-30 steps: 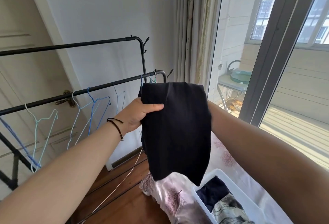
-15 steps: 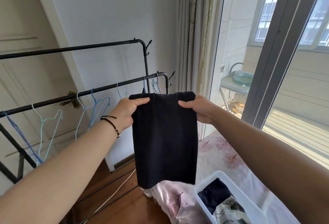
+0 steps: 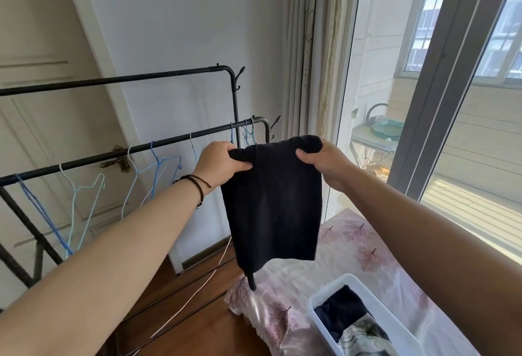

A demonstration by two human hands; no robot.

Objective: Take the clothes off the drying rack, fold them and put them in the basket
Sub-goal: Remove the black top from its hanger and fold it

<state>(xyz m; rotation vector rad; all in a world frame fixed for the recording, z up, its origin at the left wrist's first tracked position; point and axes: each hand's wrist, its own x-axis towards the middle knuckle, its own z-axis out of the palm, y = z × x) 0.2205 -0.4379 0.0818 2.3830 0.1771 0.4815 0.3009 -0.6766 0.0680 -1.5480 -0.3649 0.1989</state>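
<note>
A dark navy garment (image 3: 275, 206) hangs folded in the air in front of me. My left hand (image 3: 219, 162) grips its top left corner and my right hand (image 3: 327, 162) grips its top right corner. A narrow strip of the cloth dangles below its lower left edge. The black drying rack (image 3: 169, 143) stands behind to the left and carries only bare hangers (image 3: 158, 169). At the lower right, the white basket (image 3: 327, 296) sits on a bed and holds a dark folded piece and a patterned one.
The bed (image 3: 356, 242) has a pale cover with a pink tree print. A white cable (image 3: 197, 293) runs over the wooden floor. A curtain and a glass sliding door (image 3: 440, 73) stand to the right; a closed door is behind the rack.
The garment went from being draped over my right arm to being held by both hands at its top corners. It now hangs shorter, and my hands are closer together.
</note>
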